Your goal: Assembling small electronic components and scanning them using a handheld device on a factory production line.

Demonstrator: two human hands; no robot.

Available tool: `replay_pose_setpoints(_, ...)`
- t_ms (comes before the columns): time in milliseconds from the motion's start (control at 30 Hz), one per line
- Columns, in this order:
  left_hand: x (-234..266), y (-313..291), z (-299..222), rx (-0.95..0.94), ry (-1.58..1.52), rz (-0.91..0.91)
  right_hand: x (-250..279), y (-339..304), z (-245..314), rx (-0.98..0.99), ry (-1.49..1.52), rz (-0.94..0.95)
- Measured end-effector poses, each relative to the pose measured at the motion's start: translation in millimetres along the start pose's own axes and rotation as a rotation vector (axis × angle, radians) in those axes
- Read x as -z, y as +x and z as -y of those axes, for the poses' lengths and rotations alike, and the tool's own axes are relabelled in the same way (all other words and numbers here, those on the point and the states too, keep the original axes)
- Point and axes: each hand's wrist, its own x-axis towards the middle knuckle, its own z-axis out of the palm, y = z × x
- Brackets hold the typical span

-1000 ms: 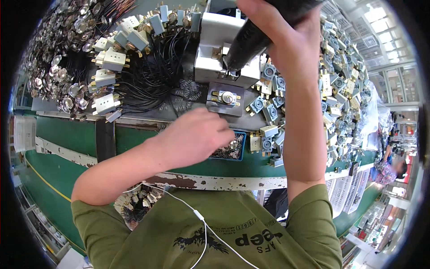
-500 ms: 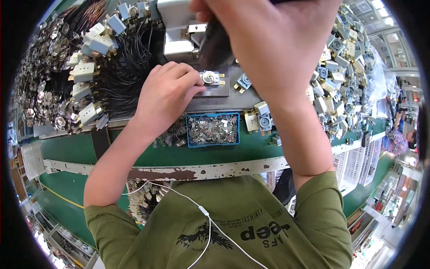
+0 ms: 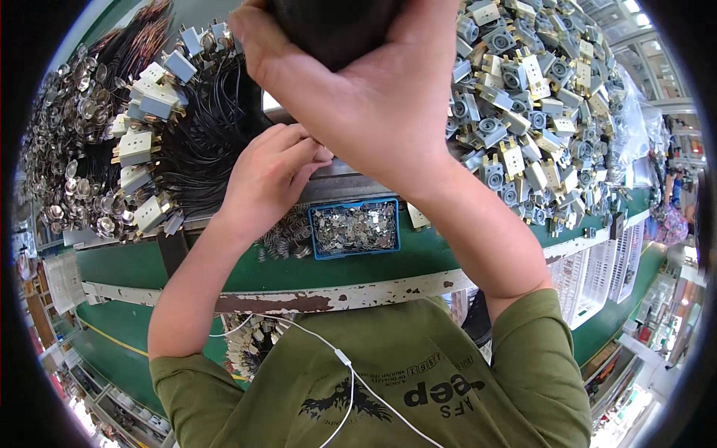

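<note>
My right hand [image 3: 366,104] is wrapped around a thick black rounded handle [image 3: 332,26] at the top middle. What lies below that handle is hidden by the hand. My left hand [image 3: 272,168] rests just left of it, thumb and fingertips drawn together. The right hand covers whatever those fingertips touch. Beneath them a strip of the grey metal work surface [image 3: 340,169] shows. Nearer to me stands a blue tray [image 3: 314,256] full of small metal pieces, with loose coil springs [image 3: 280,237] beside it.
Grey and cream plug-like blocks with brass tabs [image 3: 511,160] are heaped on the right. Black wires [image 3: 202,142], more blocks [image 3: 136,145] and shiny metal discs [image 3: 89,104] crowd the left. The bench's chipped white edge [image 3: 358,297] runs in front of me.
My right hand and the black handle have swung left and come over the work spot. They now hide the small block with the spiral-marked disc seen by my left fingertips. The left hand has barely moved.
</note>
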Motion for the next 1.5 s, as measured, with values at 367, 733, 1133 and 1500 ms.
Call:
replay_pose_setpoints(367, -6.0, 0.3, 8.7, 0.233, -0.115, -0.002, -0.6, -11.6, -4.9, -0.174, -0.032, 0.207)
replay_pose_setpoints(733, 3.3, 5.4, 5.6, 0.224, 0.013, 0.238, -12.4, -40.5, -6.1, -0.203, -0.08, 0.082)
replay_pose_setpoints(1133, 0.9, 5.6, 10.2, 0.157, 0.053, 0.174, -8.5, -37.2, -0.7, -0.276, -0.143, 0.24)
replay_pose_setpoints(1500, -2.3, 12.0, 4.9, -0.15, 0.144, 0.019, 11.4, 0.1, 41.9, -0.09, -0.336, -0.028)
